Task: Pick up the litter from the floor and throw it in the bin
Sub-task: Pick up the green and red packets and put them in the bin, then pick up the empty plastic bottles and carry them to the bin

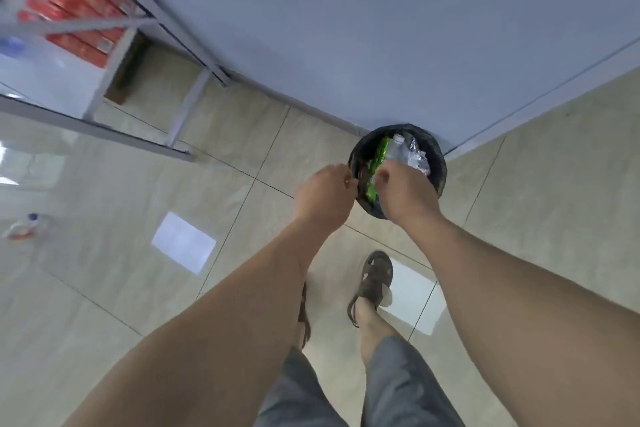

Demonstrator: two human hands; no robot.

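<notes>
A round black bin (439, 163) with a black liner stands on the floor against the wall. Inside lie a green wrapper (381, 153), a clear plastic bottle (394, 149) and crumpled clear plastic (417, 158). My left hand (325, 199) is at the bin's left rim, its fingers closed and seemingly pinching the liner's edge. My right hand (407, 194) hovers over the bin's near side with its fingers curled down beside the wrapper and bottle; whether it grips either is hidden. Another bottle (26, 226), blurred, with a blue cap and orange label, lies on the floor far left.
A grey metal shelf frame (149, 22) holding red boxes (76, 0) stands at the upper left. The blue-grey wall (381, 28) runs behind the bin and meets another wall in a corner there. My sandalled feet (375, 279) are on the glossy beige tiles just before the bin.
</notes>
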